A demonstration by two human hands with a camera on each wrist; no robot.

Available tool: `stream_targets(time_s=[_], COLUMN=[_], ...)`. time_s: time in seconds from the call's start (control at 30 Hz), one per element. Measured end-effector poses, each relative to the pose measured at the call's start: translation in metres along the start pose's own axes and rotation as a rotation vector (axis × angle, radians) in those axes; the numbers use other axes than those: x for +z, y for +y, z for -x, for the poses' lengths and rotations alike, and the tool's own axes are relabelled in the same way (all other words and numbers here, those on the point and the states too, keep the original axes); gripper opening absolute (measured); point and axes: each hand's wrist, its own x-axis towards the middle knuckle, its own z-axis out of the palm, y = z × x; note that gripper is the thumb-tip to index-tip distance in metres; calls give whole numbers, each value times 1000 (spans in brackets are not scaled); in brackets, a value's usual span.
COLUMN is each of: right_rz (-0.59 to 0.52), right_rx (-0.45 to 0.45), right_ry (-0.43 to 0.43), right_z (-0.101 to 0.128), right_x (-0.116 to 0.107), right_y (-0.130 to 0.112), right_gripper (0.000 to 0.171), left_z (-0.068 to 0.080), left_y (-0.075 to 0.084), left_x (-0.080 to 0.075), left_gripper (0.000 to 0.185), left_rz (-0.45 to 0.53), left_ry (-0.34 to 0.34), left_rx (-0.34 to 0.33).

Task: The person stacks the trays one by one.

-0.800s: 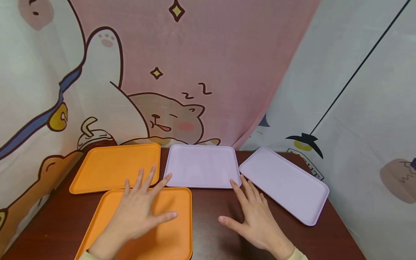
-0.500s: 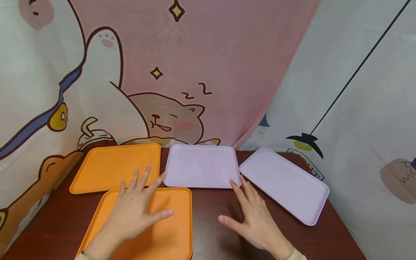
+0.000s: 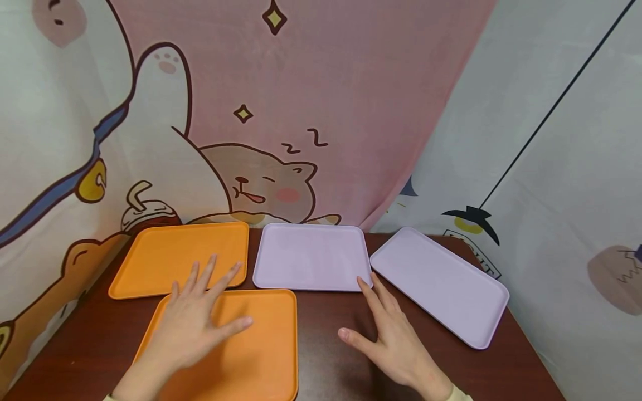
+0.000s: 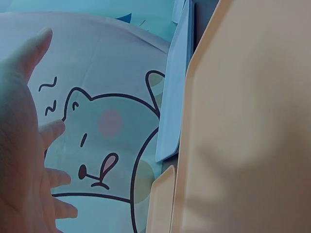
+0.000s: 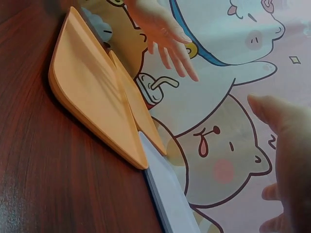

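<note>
Head view: left hand (image 3: 193, 323) hovers fingers spread over the near orange tray (image 3: 261, 356), which lies directly under it, long axis running away from the person; fingertips reach toward the far orange tray (image 3: 160, 256).
Head view, right side: right hand (image 3: 396, 340) lies flat and spread on the table (image 3: 326, 334), index tip at the corner of the middle lilac tray (image 3: 311, 256); the angled lilac tray (image 3: 441, 284) sits just right of it.
Left wrist view: left hand (image 4: 24, 160) open, fingers apart, holding nothing; near orange tray (image 4: 243, 121) beside the palm.
Right wrist view: right hand (image 5: 286, 155) open; near orange tray (image 5: 92, 107) lies well apart, nearer the left hand (image 5: 163, 34).
</note>
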Motion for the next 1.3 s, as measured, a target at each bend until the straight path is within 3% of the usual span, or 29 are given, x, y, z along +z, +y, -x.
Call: stream_targets(time_s=[0.37, 0.7, 1.13, 1.3], right_rz=[-82, -144, -267, -327], right_rx=[71, 109, 84, 74], right_ry=[-30, -43, -36, -26], right_z=[1, 1, 1, 0], right_x=[0, 4, 8, 11], right_y=[-3, -3, -6, -7], right_gripper=[94, 94, 86, 83], left_z=[4, 7, 20, 24], left_y=[-9, -22, -49, -60], left_x=[-5, -11, -14, -15], left_gripper=[98, 97, 98, 98], left_rz=[-33, -4, 37, 56], left_ry=[3, -15, -48, -90], left_rx=[-37, -88, -180, -229])
